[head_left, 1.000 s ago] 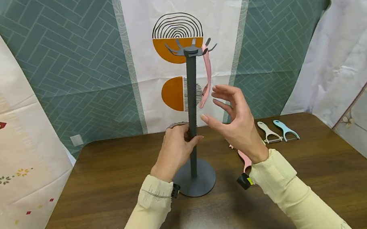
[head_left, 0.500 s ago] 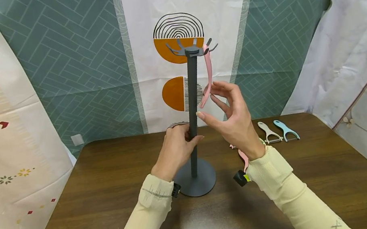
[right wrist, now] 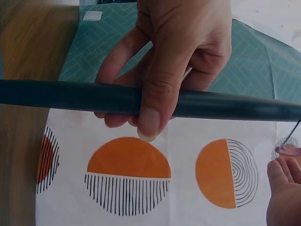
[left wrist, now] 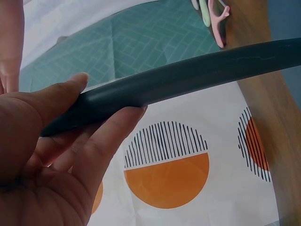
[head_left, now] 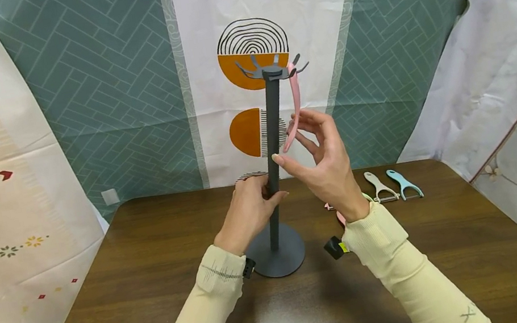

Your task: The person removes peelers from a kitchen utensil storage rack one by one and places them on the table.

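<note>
A dark grey stand (head_left: 271,110) with a round base (head_left: 288,257) rises from the table. Curved hooks (head_left: 269,72) ring its top. From one right-hand hook hangs a pink peeler (head_left: 296,94), seen edge-on. My left hand (head_left: 245,213) grips the lower pole, fingers behind and thumb in front; the left wrist view shows the pole (left wrist: 155,84) between thumb and fingers. My right hand (head_left: 324,167) is raised beside the peeler's lower end. Its fingers reach behind the peeler, and its thumb points at the pole with a gap between. Whether the fingertips touch the peeler, I cannot tell.
On the table's (head_left: 172,292) right lie a white peeler (head_left: 379,185) and a blue peeler (head_left: 402,182). Another pink peeler (left wrist: 218,21) and a green-handled one (left wrist: 204,13) are partly hidden behind the right hand in the head view. A patterned cloth (head_left: 122,93) hangs behind the table.
My right hand has moved slightly left and up, so its fingers now lie behind the hanging peeler's lower end. The left hand keeps its grip on the pole.
</note>
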Action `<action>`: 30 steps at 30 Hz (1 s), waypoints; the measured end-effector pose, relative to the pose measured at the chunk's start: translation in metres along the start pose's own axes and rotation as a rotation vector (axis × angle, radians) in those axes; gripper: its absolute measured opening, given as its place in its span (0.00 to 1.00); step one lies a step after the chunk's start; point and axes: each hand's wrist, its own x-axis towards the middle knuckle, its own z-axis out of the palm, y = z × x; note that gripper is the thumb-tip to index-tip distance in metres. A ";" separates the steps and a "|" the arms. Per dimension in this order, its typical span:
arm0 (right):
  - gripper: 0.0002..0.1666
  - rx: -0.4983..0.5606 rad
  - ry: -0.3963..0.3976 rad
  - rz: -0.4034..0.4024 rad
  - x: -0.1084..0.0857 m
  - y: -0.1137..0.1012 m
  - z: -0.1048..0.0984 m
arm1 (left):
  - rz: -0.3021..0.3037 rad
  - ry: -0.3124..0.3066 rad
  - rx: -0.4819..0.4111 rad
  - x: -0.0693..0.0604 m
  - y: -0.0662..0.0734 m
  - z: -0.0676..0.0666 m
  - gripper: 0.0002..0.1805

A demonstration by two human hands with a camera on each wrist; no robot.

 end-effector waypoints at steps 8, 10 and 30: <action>0.44 0.015 0.009 -0.002 0.002 0.000 0.002 | -0.009 -0.002 -0.015 0.000 0.000 0.001 0.08; 0.43 0.022 0.009 -0.002 0.002 0.000 0.002 | -0.010 -0.003 -0.020 0.000 0.000 0.001 0.08; 0.38 0.024 0.010 -0.060 0.002 0.001 0.003 | -0.007 0.004 -0.010 -0.001 0.000 0.001 0.09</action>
